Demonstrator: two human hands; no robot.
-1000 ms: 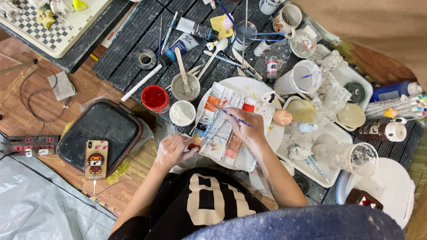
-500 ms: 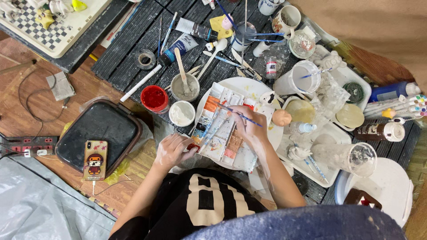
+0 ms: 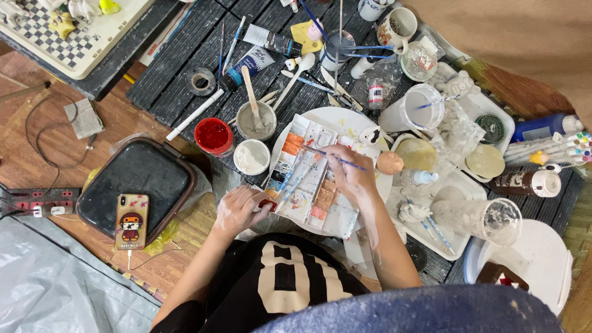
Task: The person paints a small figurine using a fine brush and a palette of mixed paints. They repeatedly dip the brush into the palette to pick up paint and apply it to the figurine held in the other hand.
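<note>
Blue brush (image 3: 336, 158) in right hand (image 3: 349, 174); left hand (image 3: 239, 209) steadies palette (image 3: 311, 179).

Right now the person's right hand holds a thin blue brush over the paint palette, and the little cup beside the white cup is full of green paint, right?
Not quite: the head view shows that little cup holds red paint, not green. The rest stands: the right hand holds a thin blue brush over the paint palette, and the red cup sits beside the white cup.

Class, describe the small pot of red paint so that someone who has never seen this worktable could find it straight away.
Start at the paint palette under the person's hands, lying on a round white plate. Just left of it stand three small round pots: a grey one with a stick, a white one and the red paint pot. It is the leftmost, and the only one filled with bright red.
</note>
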